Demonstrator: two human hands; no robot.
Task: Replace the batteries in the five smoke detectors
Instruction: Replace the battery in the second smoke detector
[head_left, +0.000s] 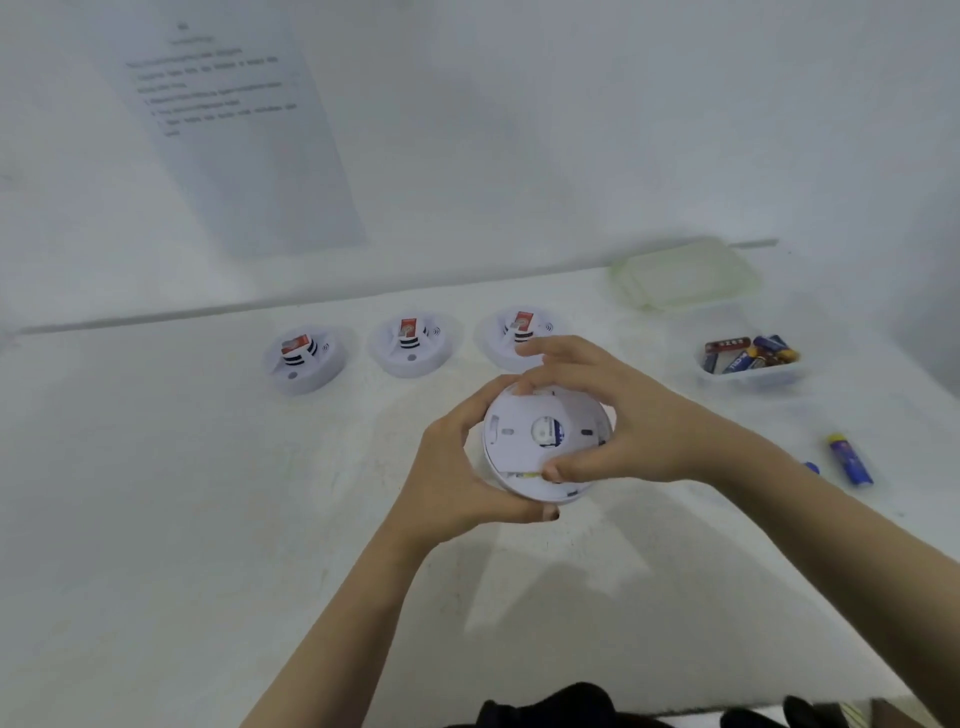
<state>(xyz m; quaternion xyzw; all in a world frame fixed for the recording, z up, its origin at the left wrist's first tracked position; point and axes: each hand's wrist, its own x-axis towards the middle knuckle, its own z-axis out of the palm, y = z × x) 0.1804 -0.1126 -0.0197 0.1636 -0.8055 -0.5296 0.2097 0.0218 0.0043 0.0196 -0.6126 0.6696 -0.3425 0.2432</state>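
Observation:
Both hands hold a round white smoke detector (524, 441) above the middle of the white table, its back plate facing me. My left hand (457, 473) cups its left and lower rim. My right hand (608, 415) grips its top and right side, thumb pressing the lower edge of the back plate. Three more white smoke detectors stand in a row behind: left (304, 358), middle (413, 343), right (511, 332), the last partly hidden by my fingers. A blue battery (849, 460) lies loose at the right; another blue battery tip (811, 467) peeks out beside my forearm.
A clear tub (748, 376) with several batteries sits at the right rear, its pale green lid (685, 278) behind it against the wall. A printed sheet (234, 130) hangs on the wall. The table's front edge (779, 709) runs along the bottom right.

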